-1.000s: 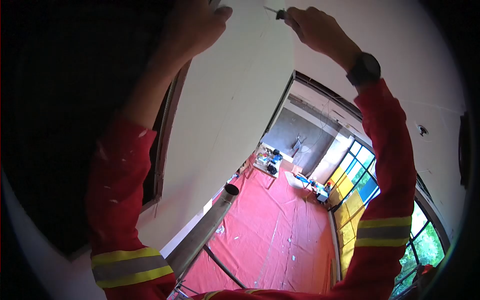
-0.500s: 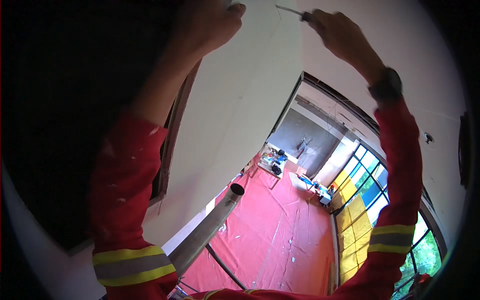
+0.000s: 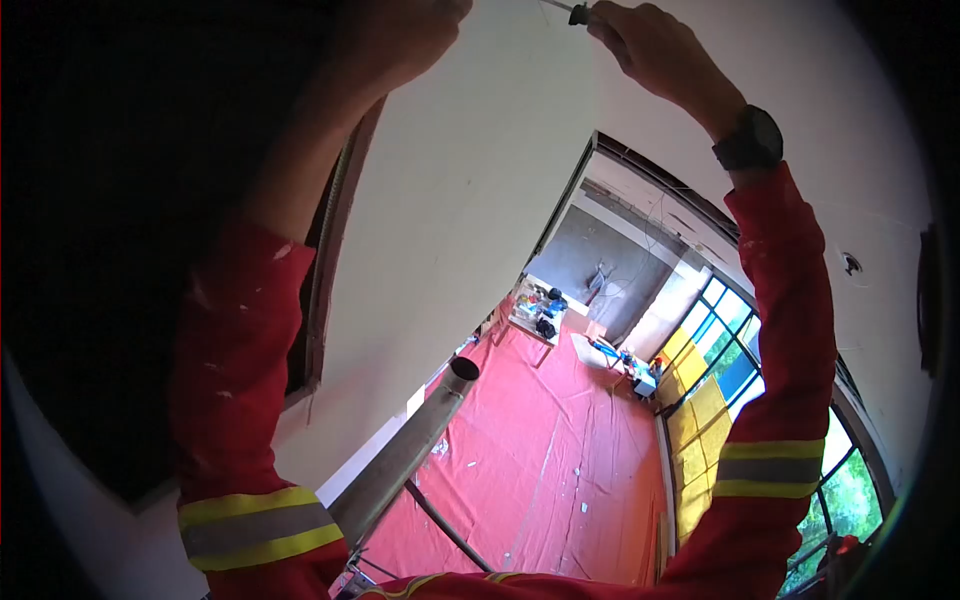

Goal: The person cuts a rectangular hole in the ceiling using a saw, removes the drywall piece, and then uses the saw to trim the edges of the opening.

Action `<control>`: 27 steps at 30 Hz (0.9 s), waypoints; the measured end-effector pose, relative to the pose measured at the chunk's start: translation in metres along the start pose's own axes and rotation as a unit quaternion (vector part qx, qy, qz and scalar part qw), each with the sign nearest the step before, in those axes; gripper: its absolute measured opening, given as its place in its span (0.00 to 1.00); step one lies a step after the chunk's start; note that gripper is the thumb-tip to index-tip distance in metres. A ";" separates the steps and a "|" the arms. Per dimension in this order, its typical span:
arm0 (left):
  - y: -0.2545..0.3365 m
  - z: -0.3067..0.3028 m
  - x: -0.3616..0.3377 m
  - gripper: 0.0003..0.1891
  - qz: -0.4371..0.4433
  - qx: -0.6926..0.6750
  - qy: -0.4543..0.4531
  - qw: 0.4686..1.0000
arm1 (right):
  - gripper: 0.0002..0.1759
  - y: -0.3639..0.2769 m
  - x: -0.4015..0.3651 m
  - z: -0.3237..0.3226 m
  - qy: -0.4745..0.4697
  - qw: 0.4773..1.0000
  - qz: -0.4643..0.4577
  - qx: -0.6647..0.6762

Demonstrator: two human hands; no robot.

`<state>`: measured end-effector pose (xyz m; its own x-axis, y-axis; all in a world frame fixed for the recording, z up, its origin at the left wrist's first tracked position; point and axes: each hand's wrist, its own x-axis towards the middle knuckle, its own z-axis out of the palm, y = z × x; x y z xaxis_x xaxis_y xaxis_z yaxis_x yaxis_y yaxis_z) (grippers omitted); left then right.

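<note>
Both arms reach up in red sleeves with reflective bands. My right hand [image 3: 665,52] is closed around the dark handle of a thin metal tool [image 3: 578,14], whose shaft points left along the pale ceiling [image 3: 480,200] and leaves the top edge of the view. A dark watch [image 3: 752,140] is on the right wrist. My left hand [image 3: 415,35] is at the upper left, its fingers curled together close to the ceiling. What it holds, if anything, is cut off by the top edge.
A dark opening with a brown frame [image 3: 325,270] lies left. Below are a metal pole [image 3: 410,450], a red floor covering [image 3: 520,470], a cluttered table [image 3: 540,325] and yellow panels [image 3: 700,420] by the windows. A small fixture [image 3: 851,264] is at the right.
The right hand and its tool have shifted left and up in view. My left hand has also moved slightly up and left. The room has shifted a little as the camera moved.
</note>
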<state>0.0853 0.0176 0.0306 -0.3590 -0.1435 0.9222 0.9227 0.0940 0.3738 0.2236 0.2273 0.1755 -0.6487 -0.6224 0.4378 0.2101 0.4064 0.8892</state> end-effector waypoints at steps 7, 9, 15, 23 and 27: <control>0.002 -0.007 0.001 0.36 -0.017 -0.017 -0.029 0.999 | 0.11 -0.003 0.030 0.023 0.002 0.998 -0.006 -0.056; 0.002 -0.003 -0.001 0.36 -0.007 -0.008 -0.012 1.000 | 0.13 -0.004 0.048 0.042 0.010 0.999 0.009 -0.041; 0.000 -0.005 0.000 0.37 -0.011 0.018 -0.009 1.000 | 0.13 -0.027 0.016 -0.010 -0.044 0.993 0.105 -0.008; 0.004 -0.012 -0.002 0.36 -0.034 0.027 -0.020 0.999 | 0.10 -0.019 0.014 -0.016 -0.042 0.996 0.058 -0.044; -0.002 -0.003 0.001 0.35 -0.007 -0.005 -0.012 1.000 | 0.11 -0.001 0.041 0.049 0.043 0.996 -0.034 -0.064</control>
<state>0.0837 0.0142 0.0307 -0.3760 -0.1208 0.9187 0.9185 0.0827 0.3868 0.1609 0.2342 0.1857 -0.6009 -0.7029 0.3806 0.2624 0.2764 0.9245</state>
